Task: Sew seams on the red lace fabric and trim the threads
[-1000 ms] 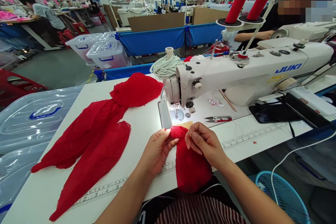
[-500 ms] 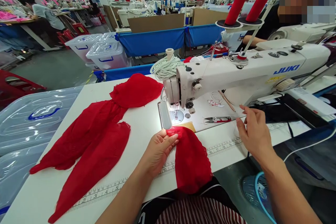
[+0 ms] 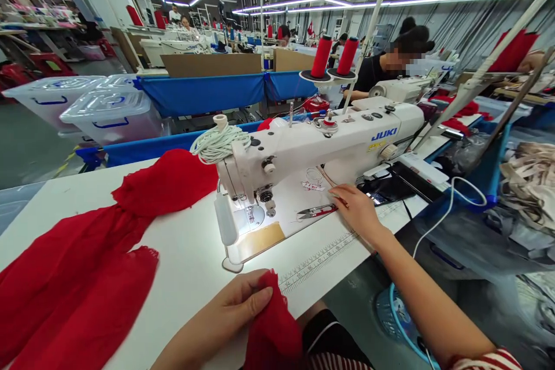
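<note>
My left hand [image 3: 243, 306] pinches a piece of red fabric [image 3: 275, 326] between thumb and fingers, in front of the sewing machine's needle plate; the fabric hangs down towards my lap. My right hand [image 3: 359, 214] is on the machine bed, its fingers curled at the handle end of the red-handled thread snips [image 3: 318, 211]. The snips' blades point left. A thin brown stick [image 3: 325, 175] runs under or beside these fingers, partly covered. More red fabric [image 3: 82, 260] lies gathered on the table [image 3: 182, 295] to the left.
The white sewing machine [image 3: 299, 144] stands across the table, with a pale green cord bundle [image 3: 219, 143] on its head. Red thread cones [image 3: 321, 56] rise behind. A blue basket [image 3: 390, 312] is below the table's right side. A co-worker [image 3: 373, 72] sits beyond.
My view has turned right. My right hand has moved from above the bed's front edge to the thread snips. My left hand has drawn the fabric back, nearer to me.
</note>
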### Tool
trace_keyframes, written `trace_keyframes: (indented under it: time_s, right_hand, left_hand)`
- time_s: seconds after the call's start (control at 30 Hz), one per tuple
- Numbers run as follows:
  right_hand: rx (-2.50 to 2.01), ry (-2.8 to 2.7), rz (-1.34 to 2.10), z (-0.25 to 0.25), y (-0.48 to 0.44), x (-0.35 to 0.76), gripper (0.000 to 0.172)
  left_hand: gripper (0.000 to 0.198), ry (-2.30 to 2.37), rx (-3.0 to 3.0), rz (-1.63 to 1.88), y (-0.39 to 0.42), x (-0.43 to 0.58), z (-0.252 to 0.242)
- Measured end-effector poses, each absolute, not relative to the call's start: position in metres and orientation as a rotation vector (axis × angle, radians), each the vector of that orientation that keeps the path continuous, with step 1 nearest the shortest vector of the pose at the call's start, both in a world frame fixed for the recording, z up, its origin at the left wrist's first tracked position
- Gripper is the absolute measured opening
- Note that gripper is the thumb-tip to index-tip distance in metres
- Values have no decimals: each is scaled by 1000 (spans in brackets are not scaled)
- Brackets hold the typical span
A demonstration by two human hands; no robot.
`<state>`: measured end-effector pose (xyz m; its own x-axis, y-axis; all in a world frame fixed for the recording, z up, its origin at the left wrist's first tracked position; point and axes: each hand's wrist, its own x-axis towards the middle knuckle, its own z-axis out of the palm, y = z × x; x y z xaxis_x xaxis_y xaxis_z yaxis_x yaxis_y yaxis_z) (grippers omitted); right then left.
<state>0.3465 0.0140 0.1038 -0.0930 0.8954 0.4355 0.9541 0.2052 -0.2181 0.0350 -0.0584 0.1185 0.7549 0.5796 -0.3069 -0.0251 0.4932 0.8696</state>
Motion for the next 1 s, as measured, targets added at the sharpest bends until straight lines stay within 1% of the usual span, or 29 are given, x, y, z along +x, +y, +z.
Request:
trace_keyframes:
  time_s: [0.2, 0.33, 0.5, 0.57, 0.77, 0.87, 0.93, 1.0]
  right_hand:
    - [-1626, -2214, -105, 127, 36, 318, 19]
    - [-1553, -2370, -78, 131, 36, 300, 15]
    - [-1712, -2263, -141, 124, 41, 297, 26]
    - [-1715, -2258, -156, 121, 44, 298, 26]
    - [-1524, -2383, -201, 108, 46, 302, 29]
    - [-1403, -2312, -279, 100, 42, 301, 33]
    - [-1273, -2264, -211, 99, 32, 292, 33]
    - [-1176, -2215, 7, 103, 13, 276, 29]
  left_hand:
    - [34, 712, 1010, 406, -60, 34, 119]
    - [33, 799, 1036, 464, -61, 37, 122]
    - [31, 832, 1196, 522, -60, 44, 118]
    - [32, 847, 1309, 536, -62, 47, 115]
    - [32, 995, 1600, 541, -69, 49, 116]
    - [29, 1120, 1794, 476, -72, 44, 119]
    - [29, 1126, 1922, 429, -75, 40, 121]
    - [30, 1096, 2012, 379, -78, 37, 122]
